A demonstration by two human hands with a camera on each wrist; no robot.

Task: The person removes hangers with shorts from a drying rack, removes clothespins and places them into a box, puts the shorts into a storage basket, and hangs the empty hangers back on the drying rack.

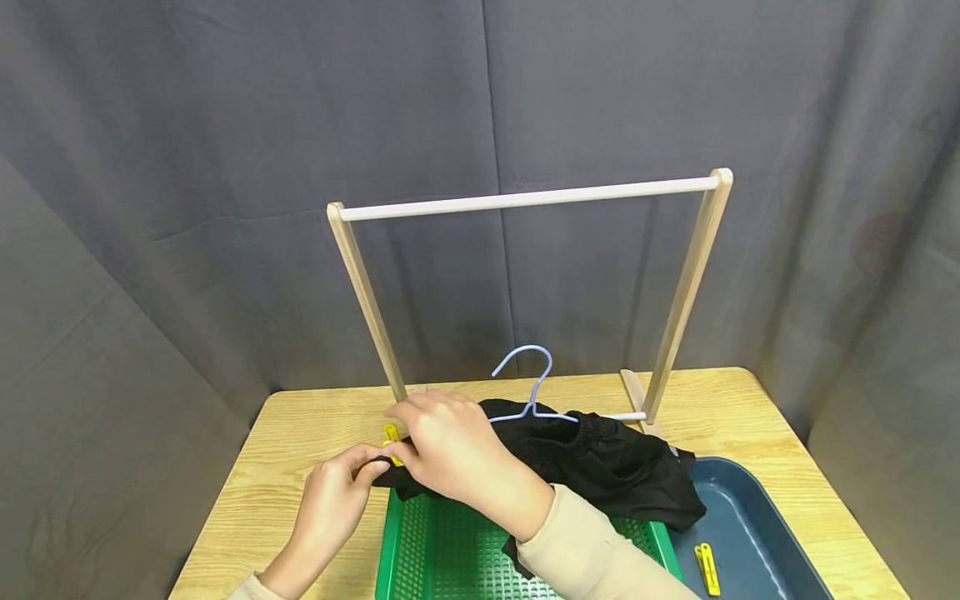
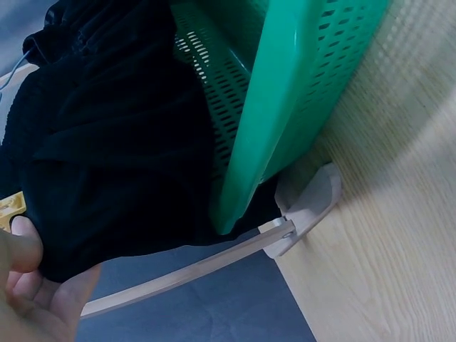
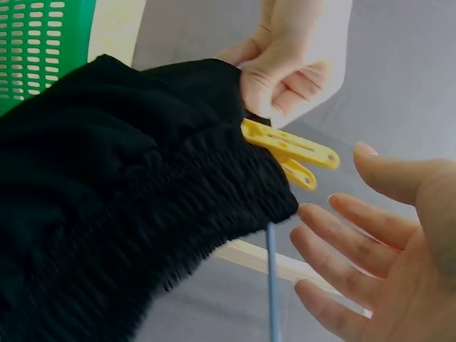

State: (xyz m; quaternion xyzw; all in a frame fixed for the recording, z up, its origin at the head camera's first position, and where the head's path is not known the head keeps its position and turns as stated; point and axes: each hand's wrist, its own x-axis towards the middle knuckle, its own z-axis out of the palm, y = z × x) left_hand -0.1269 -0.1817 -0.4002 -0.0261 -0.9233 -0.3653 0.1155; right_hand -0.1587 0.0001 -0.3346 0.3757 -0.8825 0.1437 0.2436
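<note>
A black garment (image 1: 622, 467) with a gathered elastic waistband (image 3: 199, 189) hangs over a light-blue hanger (image 1: 536, 390). My left hand (image 1: 330, 500) pinches the garment's edge between thumb and fingers, as the left wrist view also shows. Beside that pinch a yellow clothespin (image 3: 296, 148) is clamped on the cloth at the waistband. My right hand (image 3: 388, 246) is just off the clothespin's handles, fingers spread and holding nothing. In the head view this right hand (image 1: 457, 450) covers part of the garment and the hanger's left arm.
Under the garment stands a green perforated basket (image 1: 388, 550). A blue tray (image 1: 780, 508) at the right holds another yellow clothespin (image 1: 707, 569). Behind rises a wooden rack with a white bar (image 1: 525, 199); a grey curtain (image 1: 420, 100) hangs past the table (image 1: 240, 500).
</note>
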